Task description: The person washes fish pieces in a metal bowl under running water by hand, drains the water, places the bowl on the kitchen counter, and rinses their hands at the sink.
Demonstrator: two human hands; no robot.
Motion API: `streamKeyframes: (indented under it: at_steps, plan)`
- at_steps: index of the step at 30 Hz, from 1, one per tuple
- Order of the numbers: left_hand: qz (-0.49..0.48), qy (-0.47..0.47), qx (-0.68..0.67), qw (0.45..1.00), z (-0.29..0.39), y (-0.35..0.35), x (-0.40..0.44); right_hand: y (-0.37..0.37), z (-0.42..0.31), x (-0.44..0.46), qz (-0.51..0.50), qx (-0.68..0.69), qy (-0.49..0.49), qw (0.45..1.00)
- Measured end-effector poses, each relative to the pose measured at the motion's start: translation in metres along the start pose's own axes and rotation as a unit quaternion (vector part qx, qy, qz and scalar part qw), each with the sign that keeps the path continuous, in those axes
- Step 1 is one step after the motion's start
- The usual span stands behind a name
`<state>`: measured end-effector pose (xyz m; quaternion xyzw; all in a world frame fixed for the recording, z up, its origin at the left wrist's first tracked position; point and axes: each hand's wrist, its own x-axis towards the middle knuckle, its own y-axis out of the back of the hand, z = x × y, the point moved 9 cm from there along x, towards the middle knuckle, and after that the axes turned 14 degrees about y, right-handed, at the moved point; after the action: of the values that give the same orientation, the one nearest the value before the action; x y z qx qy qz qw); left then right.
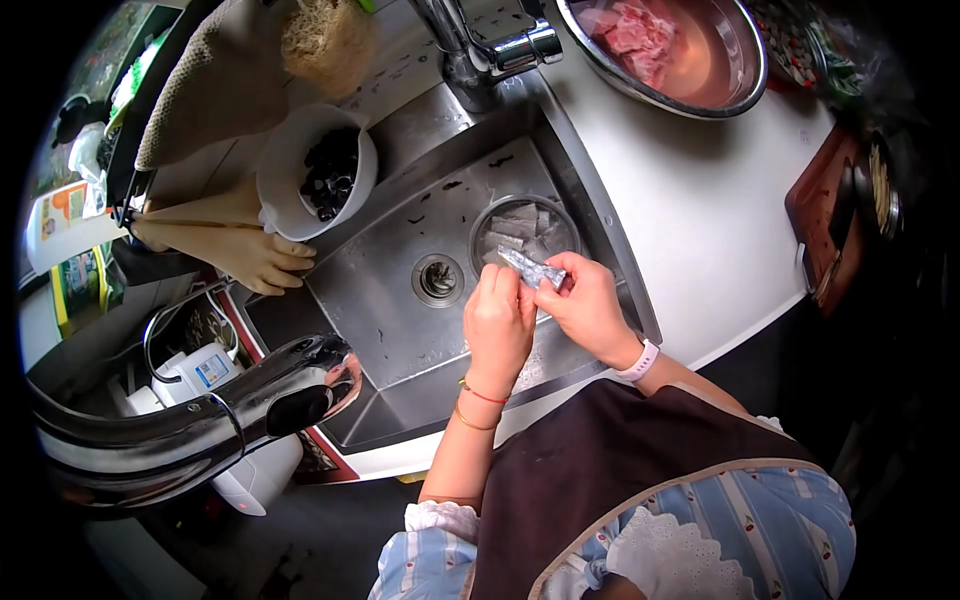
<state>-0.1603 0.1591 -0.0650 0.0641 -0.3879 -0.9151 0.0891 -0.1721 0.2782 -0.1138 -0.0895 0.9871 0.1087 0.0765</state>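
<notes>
Both of my hands meet over the sink, in front of a round bowl holding several silvery fish pieces. A shiny silver piece of fish is stretched between my fingers. My left hand pinches it from the left, its fingers bent and closed. From the right, my right hand grips the other end between thumb and fingers. My fingers hide part of the piece, and the hands cover the near rim of the bowl.
Left of the bowl is the drain, with dark scraps scattered around. A faucet rises behind the sink. A white bowl of dark pieces and rubber gloves lie left. A metal bowl of pink meat in liquid stands on the right counter.
</notes>
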Motion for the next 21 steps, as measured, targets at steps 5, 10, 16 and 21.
streamKeyframes:
  at_steps: [5,10,16,21]
  plan:
    - [0.028,0.07,-0.004,0.997,-0.006,-0.001,0.001,-0.002,-0.005,0.006,0.004,-0.025,0.004,1.0]
    - [0.134,0.149,0.086,0.976,-0.078,0.033,0.017,0.021,-0.001,0.002,0.06,-0.086,0.043,0.994]
    - [-0.024,0.329,0.204,0.922,-0.18,0.02,0.011,0.001,0.034,-0.012,-0.025,0.347,-0.208,0.914]
    - [-0.118,0.331,0.436,0.828,-0.282,-0.022,-0.057,-0.016,0.02,-0.021,-0.045,0.492,-0.29,0.82]
